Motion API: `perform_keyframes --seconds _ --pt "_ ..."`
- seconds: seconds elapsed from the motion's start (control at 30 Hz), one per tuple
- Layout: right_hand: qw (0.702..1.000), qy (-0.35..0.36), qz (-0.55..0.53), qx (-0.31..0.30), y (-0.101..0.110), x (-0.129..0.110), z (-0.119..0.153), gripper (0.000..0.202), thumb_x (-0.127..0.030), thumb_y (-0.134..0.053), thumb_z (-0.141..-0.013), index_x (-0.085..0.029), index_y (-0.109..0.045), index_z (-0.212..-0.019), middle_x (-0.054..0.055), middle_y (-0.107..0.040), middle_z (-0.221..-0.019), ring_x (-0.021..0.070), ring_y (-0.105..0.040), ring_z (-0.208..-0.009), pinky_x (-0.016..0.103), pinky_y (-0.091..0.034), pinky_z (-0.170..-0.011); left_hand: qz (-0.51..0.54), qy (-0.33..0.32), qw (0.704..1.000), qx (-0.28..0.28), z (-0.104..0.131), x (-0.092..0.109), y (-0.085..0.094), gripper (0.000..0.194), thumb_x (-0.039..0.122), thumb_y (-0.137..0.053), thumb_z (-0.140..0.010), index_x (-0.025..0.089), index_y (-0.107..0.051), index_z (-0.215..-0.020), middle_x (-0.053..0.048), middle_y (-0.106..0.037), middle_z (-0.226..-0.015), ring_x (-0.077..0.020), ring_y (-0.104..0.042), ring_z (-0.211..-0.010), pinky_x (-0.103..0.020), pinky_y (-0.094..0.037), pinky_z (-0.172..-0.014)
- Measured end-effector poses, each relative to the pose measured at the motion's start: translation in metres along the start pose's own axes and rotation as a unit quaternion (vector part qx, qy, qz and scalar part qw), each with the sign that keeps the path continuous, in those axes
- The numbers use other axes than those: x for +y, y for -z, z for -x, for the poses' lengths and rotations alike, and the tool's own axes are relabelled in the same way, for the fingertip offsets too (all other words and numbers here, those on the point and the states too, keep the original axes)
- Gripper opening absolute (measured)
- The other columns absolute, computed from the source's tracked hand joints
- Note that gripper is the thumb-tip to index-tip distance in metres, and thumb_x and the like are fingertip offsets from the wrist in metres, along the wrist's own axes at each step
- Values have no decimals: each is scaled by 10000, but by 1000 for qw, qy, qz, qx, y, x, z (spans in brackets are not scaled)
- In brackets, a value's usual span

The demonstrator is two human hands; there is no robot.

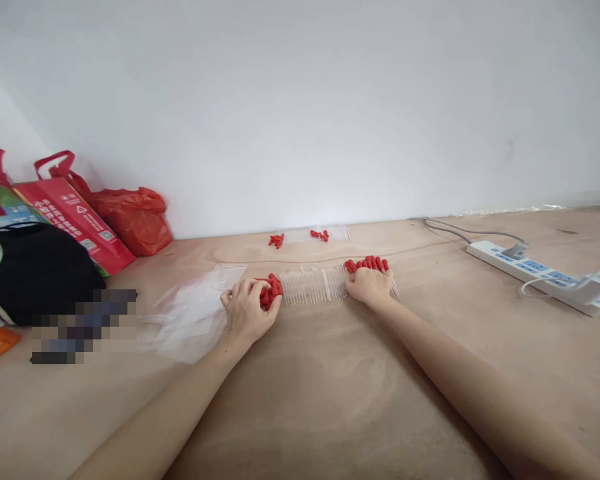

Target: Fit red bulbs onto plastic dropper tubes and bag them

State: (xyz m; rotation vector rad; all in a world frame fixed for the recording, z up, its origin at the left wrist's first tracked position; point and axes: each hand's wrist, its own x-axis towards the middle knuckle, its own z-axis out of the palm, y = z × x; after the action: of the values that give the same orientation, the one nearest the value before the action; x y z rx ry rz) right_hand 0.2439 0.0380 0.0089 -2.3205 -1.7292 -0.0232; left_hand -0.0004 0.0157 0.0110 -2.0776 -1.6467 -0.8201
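Note:
My left hand (pixel 250 308) curves round a small pile of glossy red pieces (pixel 272 291), fingers bent over its far side and thumb on the near side. To the right of the pile, thin whitish, see-through sticks (pixel 313 285) lie side by side in a row. At the row's right end, my right hand (pixel 371 285) is closed, its fingertips mostly hidden. Just beyond it, several red pieces (pixel 367 264) form a line at the far ends of the sticks. Whatever the right fingers pinch is too small to make out.
Clear plastic bags (pixel 195 310) lie left of my left hand. Near the wall, more red pieces (pixel 276 241) rest by a flat clear bag (pixel 295 235). A white power strip (pixel 535 272) with cables is at right. Red bags (pixel 135 217) and a black bag (pixel 40 270) stand at left.

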Motion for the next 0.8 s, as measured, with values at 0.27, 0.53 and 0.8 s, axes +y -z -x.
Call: perform_keyframes --seconds 0.27,0.53,0.8 --pt "1000 13 -18 13 1 -1 2 243 -272 -428 -732 -175 -645 -785 106 -627 -842 273 -505 -976 447 -158 -908 -46 32 998 -29 -10 3 -2 245 451 -560 -694 213 -609 -720 -72 -549 -904 -266 -455 -892 -418 -243 -786" --pt "979 134 -88 126 0 13 25 229 -278 -371 -795 -159 -551 -719 91 -607 -786 228 -530 -813 382 -304 -782 -34 30 999 -30 -11 1 -9 177 369 -560 -696 203 -619 -701 -76 -565 -886 -271 -461 -891 -421 -259 -790" --pt "883 353 -286 121 -6 46 54 99 -190 -338 -856 -190 -434 -830 66 -536 -791 160 -504 -677 284 -398 -621 117 -91 989 28 4 16 13 60 232 -540 -692 189 -581 -703 -55 -592 -817 -231 -503 -841 -377 -320 -771"
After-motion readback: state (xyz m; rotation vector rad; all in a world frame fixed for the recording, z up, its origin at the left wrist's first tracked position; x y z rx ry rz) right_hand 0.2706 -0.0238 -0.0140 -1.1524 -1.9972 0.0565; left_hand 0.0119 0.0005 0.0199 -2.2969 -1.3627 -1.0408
